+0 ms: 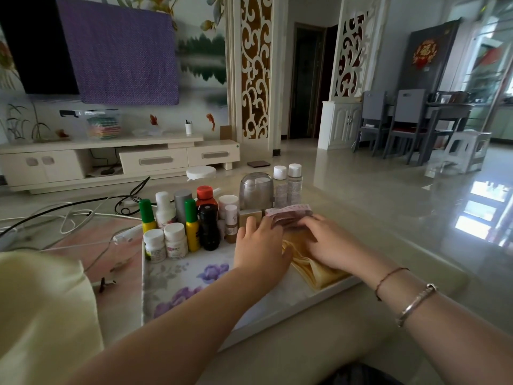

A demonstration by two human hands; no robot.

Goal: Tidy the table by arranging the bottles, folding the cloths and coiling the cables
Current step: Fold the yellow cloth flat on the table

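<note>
Several bottles point(191, 218) stand grouped at the far side of a small floral-topped table point(188, 276). At its far right lies a folded pink patterned cloth point(288, 213) on top of a golden yellow cloth point(308, 266). My left hand point(259, 248) lies on the left edge of the cloths, fingers reaching onto the pink one. My right hand point(330, 243) rests flat on the cloths from the right. Whether either hand pinches the fabric is hidden. White and black cables point(83, 215) sprawl on the floor to the left.
A pale yellow cushion point(44, 315) fills the near left. A white power strip point(127, 234) lies by the table's left corner. A TV cabinet point(116, 159) stands along the far wall, with a dining table and chairs point(410, 123) at the far right.
</note>
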